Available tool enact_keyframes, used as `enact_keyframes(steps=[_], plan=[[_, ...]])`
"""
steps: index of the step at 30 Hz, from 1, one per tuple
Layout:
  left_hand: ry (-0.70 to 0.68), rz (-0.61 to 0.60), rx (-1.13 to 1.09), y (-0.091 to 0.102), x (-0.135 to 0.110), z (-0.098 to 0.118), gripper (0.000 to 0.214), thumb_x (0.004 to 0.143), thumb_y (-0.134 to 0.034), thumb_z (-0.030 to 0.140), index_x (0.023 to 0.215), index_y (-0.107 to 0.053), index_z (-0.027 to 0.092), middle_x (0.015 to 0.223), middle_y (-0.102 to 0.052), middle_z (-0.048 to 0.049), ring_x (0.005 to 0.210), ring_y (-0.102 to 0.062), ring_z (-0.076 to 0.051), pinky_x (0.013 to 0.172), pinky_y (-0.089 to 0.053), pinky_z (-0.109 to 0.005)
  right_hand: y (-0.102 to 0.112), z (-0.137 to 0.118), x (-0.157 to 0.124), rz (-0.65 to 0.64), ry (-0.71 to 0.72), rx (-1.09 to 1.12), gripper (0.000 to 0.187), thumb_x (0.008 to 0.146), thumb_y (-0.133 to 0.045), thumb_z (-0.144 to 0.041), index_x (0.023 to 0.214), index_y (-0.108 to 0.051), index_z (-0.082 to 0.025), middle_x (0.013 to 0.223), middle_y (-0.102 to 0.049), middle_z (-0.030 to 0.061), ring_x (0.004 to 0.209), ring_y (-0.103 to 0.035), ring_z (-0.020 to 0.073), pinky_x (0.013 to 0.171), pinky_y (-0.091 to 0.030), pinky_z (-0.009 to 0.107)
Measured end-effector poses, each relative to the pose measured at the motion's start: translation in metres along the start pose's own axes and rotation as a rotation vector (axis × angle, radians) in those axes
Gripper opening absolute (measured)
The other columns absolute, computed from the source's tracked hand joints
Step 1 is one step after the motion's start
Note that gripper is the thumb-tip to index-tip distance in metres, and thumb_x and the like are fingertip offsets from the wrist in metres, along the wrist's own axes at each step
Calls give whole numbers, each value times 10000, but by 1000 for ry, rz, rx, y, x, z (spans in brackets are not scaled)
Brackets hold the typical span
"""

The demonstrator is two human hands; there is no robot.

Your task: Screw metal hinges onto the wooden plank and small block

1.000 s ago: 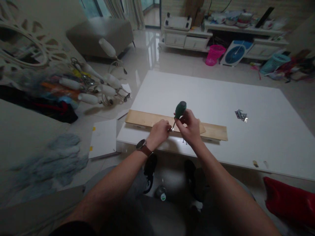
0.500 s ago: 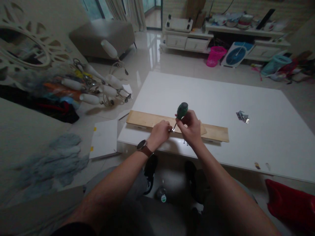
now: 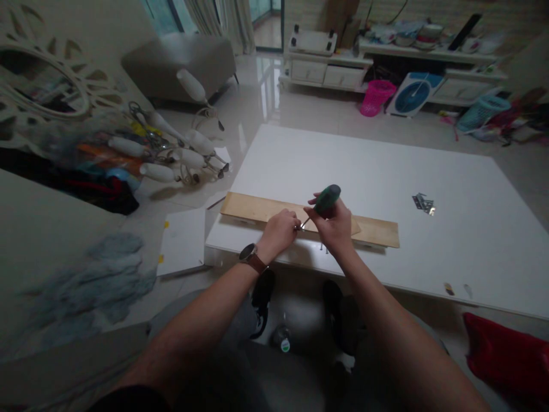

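Observation:
My right hand [image 3: 335, 222] is closed around the green handle of a screwdriver [image 3: 328, 198], which leans to the right with its shaft slanting down to the left. Its tip meets a small shiny metal piece [image 3: 302, 227] at the near edge of a wooden board [image 3: 249, 208]. My left hand [image 3: 281, 229] is closed at that spot, fingertips pinching the small metal piece, whose exact kind is too small to make out. The board lies across a large white panel [image 3: 343, 166]. Two screws [image 3: 323, 248] stand on the panel just in front of the board.
Metal brackets [image 3: 424, 203] lie on the panel to the right. A red plastic item [image 3: 506, 355] sits at lower right, and a bottle [image 3: 282, 339] stands on the floor between my feet. White lamp shades [image 3: 158, 171] and a white board [image 3: 182, 240] are at the left.
The screwdriver's handle has tipped over to the right and lower, and the fingers of my right hand have shifted around it. My left hand stays in place.

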State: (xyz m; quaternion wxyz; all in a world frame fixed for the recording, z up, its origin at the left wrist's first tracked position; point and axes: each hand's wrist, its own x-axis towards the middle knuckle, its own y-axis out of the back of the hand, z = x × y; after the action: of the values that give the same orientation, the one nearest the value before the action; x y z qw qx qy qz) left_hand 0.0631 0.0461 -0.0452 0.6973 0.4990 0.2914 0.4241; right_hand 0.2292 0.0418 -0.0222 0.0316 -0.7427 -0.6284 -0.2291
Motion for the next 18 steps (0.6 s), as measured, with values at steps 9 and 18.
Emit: enact_keyframes(steps=[9,18], plan=[[37,25,-67,0,-3,-1,203,962,-615,96,946,-792,195,1036,-717,-87,1040,-666,-238,866,-525,-341,1,-12,-2,-106,-10,48,234,890,-682,-286,1112,-609,-265,994,-760,13,673,-642,142,621,-535,325],[-9,21,-77,0,-2,-2,230,946,-618,78,951,-808,207,1049,-729,-96,1114,-649,-251,930,-540,-353,0,-5,-1,-28,42,-54,217,843,-800,-361,954,-650,-250,902,-674,16,769,-638,182,681,-557,355]])
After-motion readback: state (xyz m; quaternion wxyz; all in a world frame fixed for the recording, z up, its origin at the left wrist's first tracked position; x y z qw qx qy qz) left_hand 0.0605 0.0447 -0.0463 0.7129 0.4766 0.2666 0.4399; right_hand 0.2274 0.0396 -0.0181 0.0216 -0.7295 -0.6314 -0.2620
